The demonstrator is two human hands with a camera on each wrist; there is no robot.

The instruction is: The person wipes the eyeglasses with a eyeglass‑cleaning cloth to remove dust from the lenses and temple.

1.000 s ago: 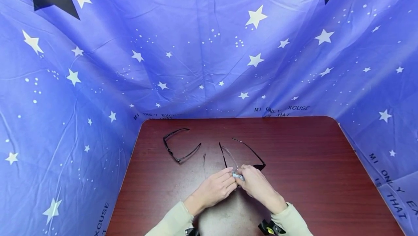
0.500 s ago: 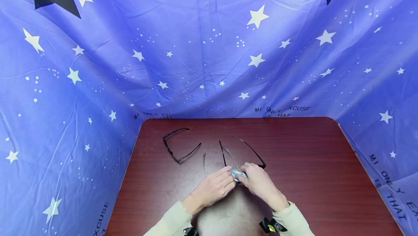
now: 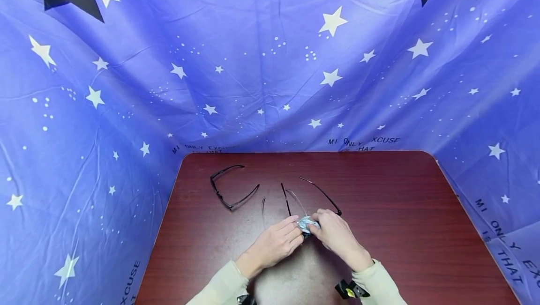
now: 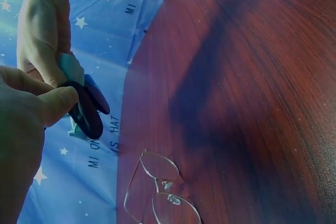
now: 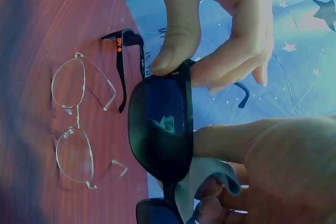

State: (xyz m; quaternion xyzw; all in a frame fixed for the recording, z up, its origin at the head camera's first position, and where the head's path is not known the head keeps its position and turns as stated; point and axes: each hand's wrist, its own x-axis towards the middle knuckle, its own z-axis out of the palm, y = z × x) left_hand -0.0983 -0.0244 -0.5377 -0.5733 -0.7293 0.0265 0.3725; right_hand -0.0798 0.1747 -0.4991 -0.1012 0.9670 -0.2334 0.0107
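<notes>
Between both hands is a pair of black sunglasses [image 5: 160, 129] with dark lenses, its temples pointing away from the person. My left hand [image 3: 276, 243] pinches one end of the frame between thumb and fingers. A light blue cloth [image 3: 308, 225] lies against the sunglasses, and my right hand [image 3: 337, 239] grips it, with the thumb on the cloth in the head view. In the right wrist view the cloth [image 5: 202, 182] shows behind the lower part of the sunglasses, by the bridge. The left wrist view has the sunglasses [image 4: 90, 116] edge-on, the cloth partly hidden by fingers.
Thin wire-rimmed glasses [image 5: 78, 116] stand on the table just beyond the hands, temples unfolded. Farther back on the left lie black-framed glasses [image 3: 219, 196], also unfolded; an orange mark shows on one temple in the right wrist view. A blue star-printed curtain [image 3: 261, 61] surrounds the reddish-brown table [image 3: 401, 202].
My right hand has shifted slightly away and to the right, and more of the cloth shows between the hands. The sunglasses have tilted a little. My left hand stays nearly in place.
</notes>
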